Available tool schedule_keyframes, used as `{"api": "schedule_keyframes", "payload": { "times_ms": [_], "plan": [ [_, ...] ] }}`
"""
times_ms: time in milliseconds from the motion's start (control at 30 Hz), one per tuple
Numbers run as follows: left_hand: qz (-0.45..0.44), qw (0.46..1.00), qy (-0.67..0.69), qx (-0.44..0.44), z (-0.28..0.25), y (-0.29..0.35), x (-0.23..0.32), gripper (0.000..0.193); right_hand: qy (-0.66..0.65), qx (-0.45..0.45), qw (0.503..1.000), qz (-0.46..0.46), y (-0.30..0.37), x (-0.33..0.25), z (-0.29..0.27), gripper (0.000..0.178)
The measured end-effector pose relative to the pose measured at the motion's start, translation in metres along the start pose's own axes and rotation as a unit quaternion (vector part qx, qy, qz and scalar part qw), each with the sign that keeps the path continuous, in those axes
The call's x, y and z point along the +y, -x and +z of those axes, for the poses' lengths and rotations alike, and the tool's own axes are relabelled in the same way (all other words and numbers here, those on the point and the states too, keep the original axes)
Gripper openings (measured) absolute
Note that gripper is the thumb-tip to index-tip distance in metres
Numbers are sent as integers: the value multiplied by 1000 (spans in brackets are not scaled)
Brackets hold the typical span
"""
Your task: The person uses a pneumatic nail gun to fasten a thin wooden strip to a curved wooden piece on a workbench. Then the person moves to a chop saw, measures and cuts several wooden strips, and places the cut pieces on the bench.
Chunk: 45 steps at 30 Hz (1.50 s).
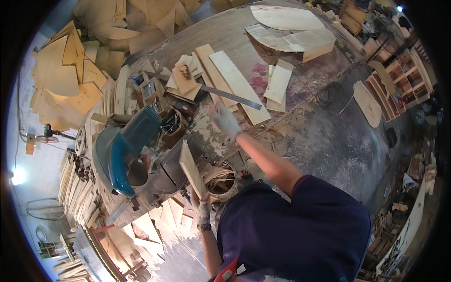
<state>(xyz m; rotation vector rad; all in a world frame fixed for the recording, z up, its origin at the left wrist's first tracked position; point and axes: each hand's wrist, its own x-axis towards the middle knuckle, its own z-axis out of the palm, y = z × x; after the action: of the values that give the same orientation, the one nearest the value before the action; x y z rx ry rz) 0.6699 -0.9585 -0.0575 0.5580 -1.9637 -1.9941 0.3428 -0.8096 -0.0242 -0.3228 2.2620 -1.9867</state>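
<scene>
My left hand (201,210), in a pale work glove with a dark band at the wrist, grips the lower end of a short wooden board (190,168). That board stands tilted on edge beside the teal miter saw (123,152) and its grey metal base. My right hand (225,121), also in a pale glove with bare fingertips, reaches out over the workbench (213,141) with its fingers stretched out and nothing visible in them. Just beyond it are a metal ruler (232,97) and two long pale boards (239,87), the ruler lying across them.
Small wood offcuts (184,79) and an open box of tools (173,123) sit behind the saw. Curved plywood pieces (286,18) lie at the far end of the bench. A bucket of wood scraps (221,181) stands near my body. Plywood sheets (56,70) lean at the left.
</scene>
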Motion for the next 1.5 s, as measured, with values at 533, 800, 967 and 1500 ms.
{"api": "schedule_keyframes", "payload": {
  "times_ms": [533, 800, 967, 1500],
  "plan": [
    [-132, 981, -42, -139, 101, -41, 19, 56, 156, 248, 954, 62, 13, 35, -258, 41],
    [-194, 980, 2, -46, 69, -12, 8, 56, 436, 279, 849, 110, -8, 111, -221, 53],
    [-201, 979, 15, -10, 58, -1, 5, 53, 516, 118, 842, 101, 39, 128, -133, 65],
    [-178, 974, -64, -120, 75, -13, 3, 53, 421, -34, 863, 275, 259, 82, -135, 117]
  ]
}}
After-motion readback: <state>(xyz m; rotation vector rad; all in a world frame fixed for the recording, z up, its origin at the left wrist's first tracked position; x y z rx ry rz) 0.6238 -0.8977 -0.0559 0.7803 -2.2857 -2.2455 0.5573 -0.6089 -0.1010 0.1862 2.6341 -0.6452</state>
